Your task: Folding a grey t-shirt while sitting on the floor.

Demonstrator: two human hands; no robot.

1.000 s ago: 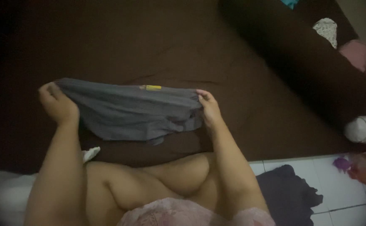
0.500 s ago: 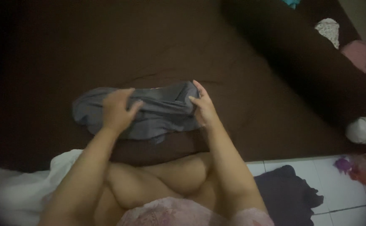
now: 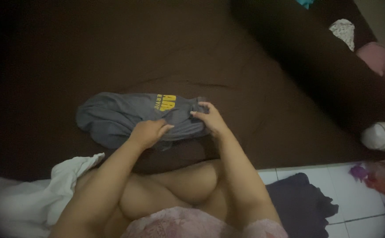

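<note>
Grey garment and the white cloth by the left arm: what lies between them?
In the head view, only bare dark brown sheet separates the grey garment from the white cloth; the left hand rests on the garment's near edge.

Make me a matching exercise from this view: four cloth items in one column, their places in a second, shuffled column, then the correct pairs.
Things:
1. grey garment
2. white cloth
3. dark clothing pile
4. pink item

Places:
A. on the white tiled floor, lower right
B. on the brown sheet, under both hands
C. upper right corner
D. lower left, beside the left arm

Pairs: 1-B, 2-D, 3-A, 4-C
</note>
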